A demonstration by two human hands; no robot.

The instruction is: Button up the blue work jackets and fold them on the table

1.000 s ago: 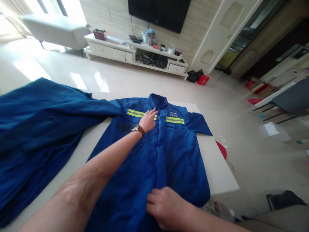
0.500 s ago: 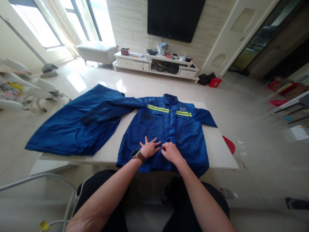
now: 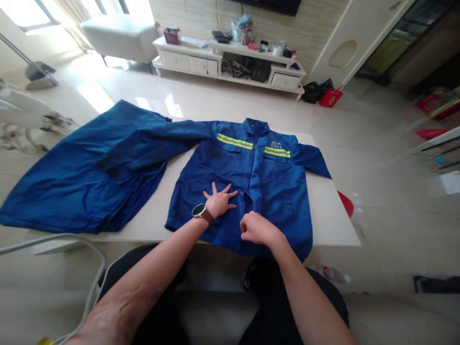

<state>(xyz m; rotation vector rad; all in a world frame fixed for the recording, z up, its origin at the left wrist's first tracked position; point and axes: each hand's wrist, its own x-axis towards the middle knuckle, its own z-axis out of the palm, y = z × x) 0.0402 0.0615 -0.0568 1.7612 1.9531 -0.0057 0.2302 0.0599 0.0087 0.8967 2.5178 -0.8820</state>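
Note:
A blue work jacket [image 3: 280,191] with yellow reflective strips lies front up on a white table [image 3: 332,211], its collar at the far side. My left hand [image 3: 220,200], a watch [image 3: 202,212] on its wrist, rests flat on the jacket's lower left front with the fingers spread. My right hand [image 3: 259,228] is closed at the lower front edge beside the zipper line; what it pinches is hidden by the fingers. Just above it the front gapes in a small opening. One sleeve stretches left over a second blue garment [image 3: 72,167].
Beyond the table stands a white TV cabinet [image 3: 190,60] with various items on it. A grey bench [image 3: 118,38] is at the back left. A red bag [image 3: 330,97] sits on the floor, and a bottle [image 3: 334,274] lies at the lower right.
The view has tilted down and closer. My right hand has moved down the jacket's front, away from my left hand, and a gap has opened in the front above it.

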